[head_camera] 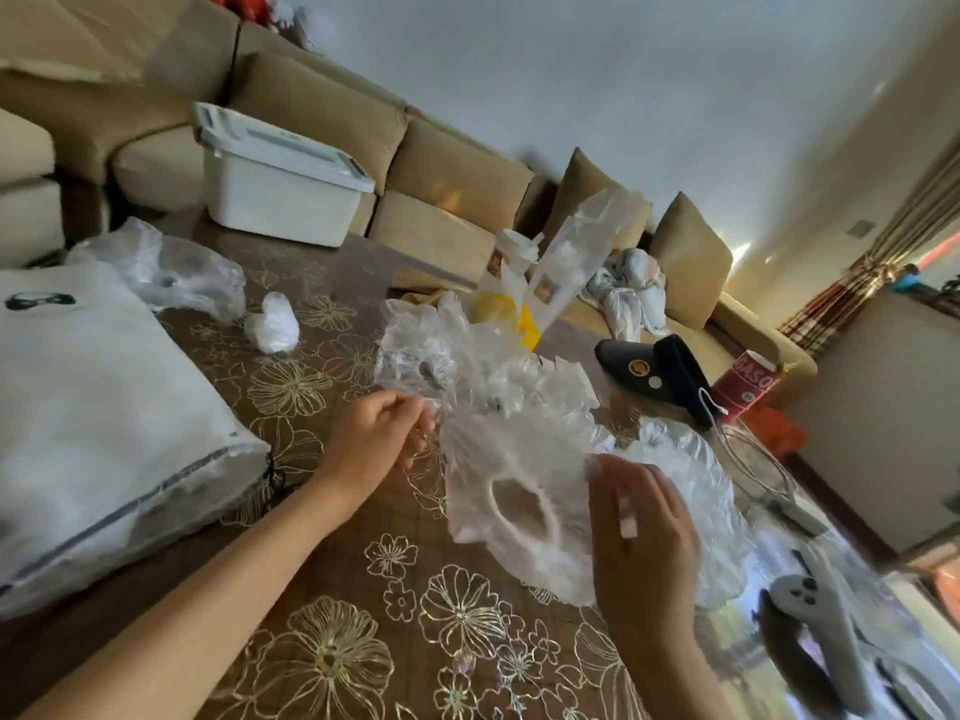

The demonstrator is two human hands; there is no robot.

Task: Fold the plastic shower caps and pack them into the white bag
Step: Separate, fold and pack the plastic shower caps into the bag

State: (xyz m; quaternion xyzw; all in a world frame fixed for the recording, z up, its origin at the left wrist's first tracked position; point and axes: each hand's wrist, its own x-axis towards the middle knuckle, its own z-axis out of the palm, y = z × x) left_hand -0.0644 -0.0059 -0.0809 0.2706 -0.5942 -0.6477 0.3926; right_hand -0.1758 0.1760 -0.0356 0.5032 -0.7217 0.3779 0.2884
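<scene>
1. Above the floral surface [337, 574], your left hand [382, 436] pinches the left edge of a clear shower cap [514, 475], fingers curled.
2. Your right hand [644, 537] holds its opposite edge at the fingertips.
3. The white bag [104, 407] lies on the surface at your left, apart from the cap.
4. A pile of loose caps [457, 361] sits just behind.

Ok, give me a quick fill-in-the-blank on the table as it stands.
The left hand and right hand hold one plastic ____ between them.
The white bag lies to the ____ of both hands.
The tablecloth is printed with gold ____.
Missing: shower cap; left; flowers.
</scene>
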